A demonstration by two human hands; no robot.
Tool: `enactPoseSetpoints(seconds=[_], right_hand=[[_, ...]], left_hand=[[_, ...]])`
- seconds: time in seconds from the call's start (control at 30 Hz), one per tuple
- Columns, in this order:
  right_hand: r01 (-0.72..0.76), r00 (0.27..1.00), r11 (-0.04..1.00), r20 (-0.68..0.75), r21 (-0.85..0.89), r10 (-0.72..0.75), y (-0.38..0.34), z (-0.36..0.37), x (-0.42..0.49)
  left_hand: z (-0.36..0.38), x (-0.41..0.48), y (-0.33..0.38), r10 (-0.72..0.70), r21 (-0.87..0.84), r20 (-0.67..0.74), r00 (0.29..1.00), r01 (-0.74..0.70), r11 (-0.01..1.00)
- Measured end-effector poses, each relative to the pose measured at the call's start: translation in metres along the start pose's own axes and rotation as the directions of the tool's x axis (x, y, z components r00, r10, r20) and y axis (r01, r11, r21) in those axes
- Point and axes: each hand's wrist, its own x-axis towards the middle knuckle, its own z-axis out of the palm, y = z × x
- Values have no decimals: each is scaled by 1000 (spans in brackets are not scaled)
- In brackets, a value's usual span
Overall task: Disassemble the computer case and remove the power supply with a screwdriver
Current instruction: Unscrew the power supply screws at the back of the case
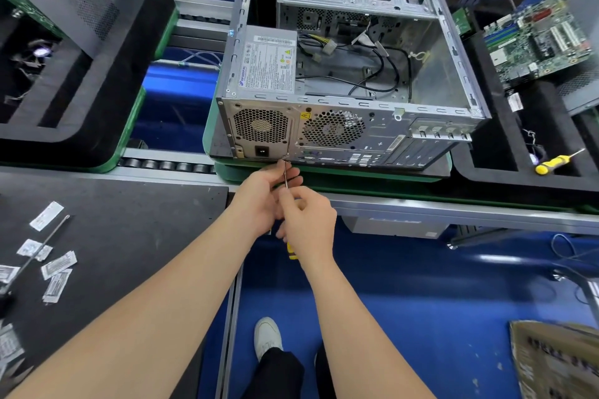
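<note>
Screwdriver (pixel 285 175) shaft pinched in left hand (pixel 259 197); right hand (pixel 308 223) curled round its yellow handle. Tip at computer case (pixel 340 139) rear, just below power supply (pixel 269 65).

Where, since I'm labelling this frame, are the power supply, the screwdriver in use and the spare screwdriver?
power supply (pixel 269 63): head view, on its labelled top face.
screwdriver in use (pixel 285 175): head view, on the bare metal shaft.
spare screwdriver (pixel 551 164): head view, on its yellow handle.

The right hand (pixel 308 220) grips a yellow-handled screwdriver (pixel 285 177), the left hand (pixel 267 193) steadying its shaft, tip at the computer case (pixel 372 139) rear below the power supply (pixel 269 65).
</note>
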Motion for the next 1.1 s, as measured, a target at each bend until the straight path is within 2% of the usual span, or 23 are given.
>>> enactPoseSetpoints(seconds=[0.03, 0.07, 0.13, 0.2, 0.27, 0.33, 0.4, 0.53, 0.6, 0.67, 0.73, 0.8, 0.87, 1.0, 1.1], right_hand=[[-105, 992, 976, 88, 193, 90, -1, -3, 3], [-241, 964, 892, 204, 382, 172, -2, -7, 6], [-465, 869, 645, 453, 607, 200, -2, -14, 9], [-584, 787, 441, 608, 682, 102, 2, -18, 10], [-674, 720, 256, 693, 693, 20, 8, -18, 7], [-687, 714, 181, 700, 704, -14, 8, -14, 5], [-634, 761, 246, 649, 733, 29, 7, -8, 5], [-424, 885, 613, 449, 667, 124, 3, -5, 6], [-263, 946, 830, 302, 493, 120, 0, -4, 4], [-67, 989, 980, 139, 189, 41, -3, -3, 3], [51, 999, 990, 25, -130, -48, -7, 0, 1], [103, 992, 922, -30, -373, -123, -9, 5, -2], [139, 977, 835, -64, -532, -204, -10, 10, -3], [140, 961, 769, -103, -623, -258, -9, 15, -4], [143, 969, 848, -103, -511, -225, -6, 14, -3]], left_hand=[[0, 1, 1, -3, 9, 1, 1000, 3, 1000], [-1, 1, 2, -9, 17, 3, 1000, 9, 1000], [-2, 2, 4, -23, 23, 11, 1000, 23, 999], [-3, 1, 5, -24, 22, 33, 999, 23, 999], [-4, 0, 4, -18, 11, 57, 998, 18, 1000], [-7, -2, 2, -19, -24, 62, 998, 21, 1000], [-8, -2, 2, -10, -27, 53, 999, 12, 1000], [-6, -1, 4, -15, 14, 42, 999, 14, 1000], [-6, 1, 5, -20, 1, 51, 998, 20, 1000], [-7, 2, 5, -17, -10, 53, 998, 17, 1000], [-7, 2, 5, -7, -27, 58, 998, 8, 1000], [-8, 2, 5, -6, -38, 65, 998, 8, 999], [-7, 1, 5, -16, -37, 71, 997, 19, 999], [-6, 2, 4, -30, -28, 73, 997, 32, 999], [-5, 4, 2, -25, -33, 69, 997, 28, 999]])
